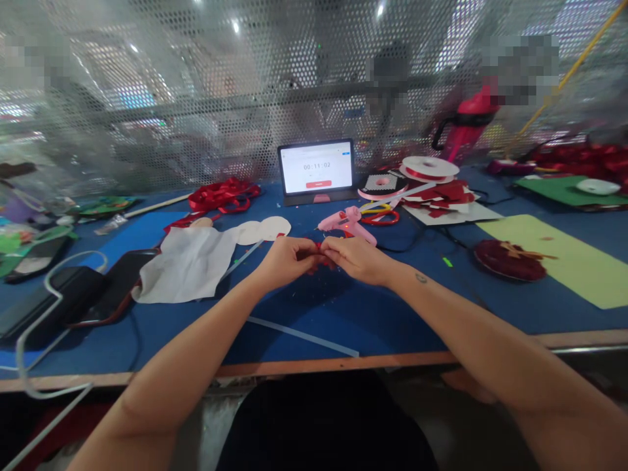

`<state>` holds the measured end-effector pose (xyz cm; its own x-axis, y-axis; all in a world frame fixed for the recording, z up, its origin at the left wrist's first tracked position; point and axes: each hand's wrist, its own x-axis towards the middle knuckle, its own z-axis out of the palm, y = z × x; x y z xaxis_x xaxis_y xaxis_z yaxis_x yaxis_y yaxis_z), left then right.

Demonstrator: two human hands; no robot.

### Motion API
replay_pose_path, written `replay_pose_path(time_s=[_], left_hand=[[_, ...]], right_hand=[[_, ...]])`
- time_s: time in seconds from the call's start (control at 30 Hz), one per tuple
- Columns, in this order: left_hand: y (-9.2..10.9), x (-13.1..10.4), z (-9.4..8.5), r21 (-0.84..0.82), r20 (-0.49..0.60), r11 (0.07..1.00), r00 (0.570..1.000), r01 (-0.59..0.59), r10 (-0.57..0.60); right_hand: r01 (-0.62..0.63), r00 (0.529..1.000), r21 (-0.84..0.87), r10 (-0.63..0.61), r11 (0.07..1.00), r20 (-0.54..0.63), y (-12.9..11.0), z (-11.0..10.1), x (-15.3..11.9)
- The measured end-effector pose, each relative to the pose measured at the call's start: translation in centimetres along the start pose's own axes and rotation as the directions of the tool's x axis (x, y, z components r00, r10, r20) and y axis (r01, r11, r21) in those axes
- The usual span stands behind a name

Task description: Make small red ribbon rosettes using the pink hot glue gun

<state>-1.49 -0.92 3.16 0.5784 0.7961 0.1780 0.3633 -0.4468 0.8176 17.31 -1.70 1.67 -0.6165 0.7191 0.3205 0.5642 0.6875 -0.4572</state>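
Observation:
My left hand (287, 263) and my right hand (358, 259) meet over the middle of the blue table, thumbs and fingertips pinched together. Between them they grip a small red ribbon piece (322, 259), mostly covered by the fingers. Just behind my right hand lies a pink glue gun (349, 222). Scissors (387, 215) with red and yellow handles rest beyond it. White round cutouts (275, 227) and a white cloth (184, 265) lie to the left of my left hand. Nearer the front edge is a translucent glue stick (304, 337).
A tablet (318, 169) showing a timer stands against the perforated metal screen. Ribbon spools (429, 168) and red scraps lie back right, near a pink bottle (466, 124). A dark red round piece (510, 260) overlaps yellow paper (574, 261). At left, a phone (118, 288) and white cable.

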Motion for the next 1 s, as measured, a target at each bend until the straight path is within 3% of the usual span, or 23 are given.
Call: replay_pose_path(time_s=[0.1, 0.17, 0.3, 0.4, 0.53, 0.63, 0.83, 0.93, 1.0], left_hand=[[0.2, 0.0, -0.3, -0.021, -0.030, 1.000, 1.000, -0.007, 0.006], [0.2, 0.1, -0.7, -0.093, -0.123, 0.996, 0.992, 0.010, -0.022], [-0.4, 0.5, -1.8, -0.232, -0.381, 0.973, 0.918, 0.017, -0.107], [-1.1, 0.8, -2.6, -0.223, -0.468, 0.974, 0.873, 0.034, -0.138], [-2.0, 1.1, -3.4, -0.001, -0.298, 0.993, 0.947, 0.121, -0.115], [-2.6, 1.2, -3.5, 0.167, -0.207, 0.972, 0.970, 0.167, -0.131], [-2.3, 1.2, -3.7, 0.329, -0.284, 0.924, 0.954, 0.196, -0.101], [-2.1, 1.1, -4.9, 0.474, -0.339, 0.845, 0.937, 0.247, -0.083], [-2.4, 1.0, -6.0, 0.564, -0.291, 0.788, 0.953, 0.247, -0.091]], right_hand=[[-0.017, 0.999, -0.080, 0.013, 0.997, -0.052, -0.2, -0.4, 0.0], [-0.026, 0.994, -0.123, 0.013, 0.992, -0.109, -0.3, -0.6, 0.0], [-0.065, 0.983, -0.119, 0.043, 0.991, -0.179, -0.1, -0.7, -0.1], [-0.087, 0.980, -0.105, 0.067, 0.991, -0.188, 0.1, -0.6, -0.2], [-0.090, 0.978, -0.093, 0.071, 0.992, -0.195, 0.2, -0.6, -0.3], [-0.087, 0.977, -0.090, 0.067, 0.992, -0.202, 0.0, -0.7, -0.2], [-0.094, 0.976, -0.110, 0.069, 0.990, -0.207, 0.0, -0.8, -0.2], [-0.122, 0.972, -0.124, 0.093, 0.985, -0.214, 0.1, -0.8, -0.2], [-0.142, 0.970, -0.136, 0.111, 0.980, -0.215, 0.2, -0.8, -0.2]])
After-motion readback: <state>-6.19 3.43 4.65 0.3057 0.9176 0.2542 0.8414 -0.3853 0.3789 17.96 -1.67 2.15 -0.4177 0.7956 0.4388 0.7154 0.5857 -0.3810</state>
